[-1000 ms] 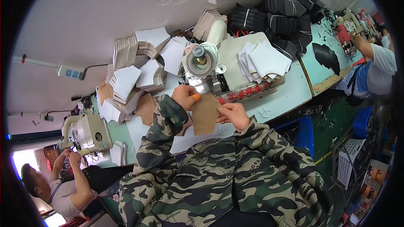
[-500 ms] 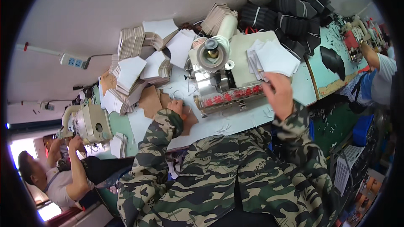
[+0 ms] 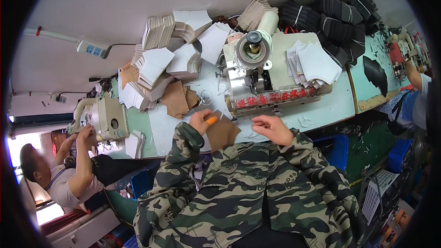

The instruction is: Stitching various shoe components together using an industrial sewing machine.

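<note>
My left hand [image 3: 202, 121], with an orange cover on one finger, is closed on the edge of a brown cut piece [image 3: 219, 134] at the table's front edge. A second brown sheet seems to lie with it. To the right, my right hand [image 3: 274, 130] hovers in front of the machine, fingers loosely bent and apart from the thumb, with nothing seen in it. Just beyond both hands stands a sewing-type machine [image 3: 250, 85] with a red-marked front bar. White cut pieces [image 3: 317, 64] lie fanned on its right top. More brown pieces [image 3: 175, 100] rest left of it.
Stacks of white-and-tan pieces [image 3: 154, 66] fill the back left. Bundled black pieces [image 3: 321, 18] are piled at the back right. A person works at another machine [image 3: 104, 121] on the left; another person's arm [image 3: 415, 74] shows at far right. Blue bin [image 3: 337, 149] below the table.
My right hand has left the white pieces on the machine and come down leftward, nearer my left hand. My left hand has drawn the brown piece slightly toward me. The view has shifted left.
</note>
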Demonstrator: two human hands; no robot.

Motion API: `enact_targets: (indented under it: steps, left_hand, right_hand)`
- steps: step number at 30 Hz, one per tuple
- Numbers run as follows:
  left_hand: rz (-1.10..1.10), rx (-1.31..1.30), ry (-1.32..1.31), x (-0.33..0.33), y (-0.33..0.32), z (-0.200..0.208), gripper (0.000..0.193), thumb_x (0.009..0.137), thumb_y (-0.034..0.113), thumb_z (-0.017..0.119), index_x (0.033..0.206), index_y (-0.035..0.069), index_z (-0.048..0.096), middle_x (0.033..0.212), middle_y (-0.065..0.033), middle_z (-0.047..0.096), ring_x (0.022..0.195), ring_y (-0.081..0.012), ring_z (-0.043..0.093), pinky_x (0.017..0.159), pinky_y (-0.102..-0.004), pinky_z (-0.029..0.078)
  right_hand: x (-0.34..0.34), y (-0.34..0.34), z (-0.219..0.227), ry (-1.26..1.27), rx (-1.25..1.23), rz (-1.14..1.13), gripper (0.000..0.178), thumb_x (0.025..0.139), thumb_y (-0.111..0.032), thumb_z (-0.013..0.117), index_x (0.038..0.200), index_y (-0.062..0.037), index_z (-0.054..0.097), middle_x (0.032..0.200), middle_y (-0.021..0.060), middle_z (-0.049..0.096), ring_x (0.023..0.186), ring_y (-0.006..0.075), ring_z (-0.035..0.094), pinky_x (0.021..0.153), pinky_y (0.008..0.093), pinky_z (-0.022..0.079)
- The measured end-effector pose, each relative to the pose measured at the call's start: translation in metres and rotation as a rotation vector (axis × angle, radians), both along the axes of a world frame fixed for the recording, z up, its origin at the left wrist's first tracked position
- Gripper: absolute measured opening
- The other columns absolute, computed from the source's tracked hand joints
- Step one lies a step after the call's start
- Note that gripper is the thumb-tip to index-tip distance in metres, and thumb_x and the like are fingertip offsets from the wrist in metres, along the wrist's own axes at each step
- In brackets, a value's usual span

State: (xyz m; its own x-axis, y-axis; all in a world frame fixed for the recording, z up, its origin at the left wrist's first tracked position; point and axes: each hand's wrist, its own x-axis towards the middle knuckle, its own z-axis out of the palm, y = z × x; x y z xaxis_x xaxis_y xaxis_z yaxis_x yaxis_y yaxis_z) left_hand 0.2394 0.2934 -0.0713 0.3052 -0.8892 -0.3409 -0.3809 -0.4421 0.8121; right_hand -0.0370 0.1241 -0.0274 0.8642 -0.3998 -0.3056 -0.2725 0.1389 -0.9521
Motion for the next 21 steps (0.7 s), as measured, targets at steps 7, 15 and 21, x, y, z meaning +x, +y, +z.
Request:
enact_targets:
  steps: [7, 15, 21]
  left_hand:
    - [-0.097, -0.120, 0.496, -0.018, -0.054, 0.085, 0.021, 0.090, 0.013, 0.060, 0.106, 0.001, 0.058, 0.095, 0.0006, 0.061, 0.086, -0.0060, 0.056, 0.077, -0.0220, 0.046]
    - [0.224, -0.121, 0.941, -0.062, -0.060, 0.080, 0.015, 0.091, 0.012, 0.057, 0.105, 0.004, 0.058, 0.095, -0.0030, 0.063, 0.086, -0.0107, 0.060, 0.079, -0.0244, 0.048]
    - [0.556, -0.070, 1.089, -0.106, -0.049, 0.090, 0.013, 0.092, 0.010, 0.055, 0.103, 0.005, 0.058, 0.094, -0.0027, 0.062, 0.085, -0.0108, 0.060, 0.074, -0.0242, 0.050]
  right_hand:
    - [0.034, 0.015, 0.020, -0.130, 0.315, -0.009, 0.035, 0.086, -0.012, 0.062, 0.116, 0.0051, 0.054, 0.099, 0.0115, 0.065, 0.087, 0.0123, 0.061, 0.074, 0.0248, 0.049]
    - [0.010, 0.022, 0.051, -0.166, 0.427, -0.394, 0.022, 0.088, -0.004, 0.058, 0.106, 0.0059, 0.056, 0.084, 0.0064, 0.066, 0.074, 0.0074, 0.060, 0.064, 0.0198, 0.047]
    - [-0.004, 0.024, 0.059, -0.107, 0.195, -0.373, 0.022, 0.088, -0.007, 0.058, 0.107, 0.0039, 0.053, 0.075, 0.0044, 0.063, 0.069, 0.0058, 0.058, 0.059, 0.0197, 0.045]
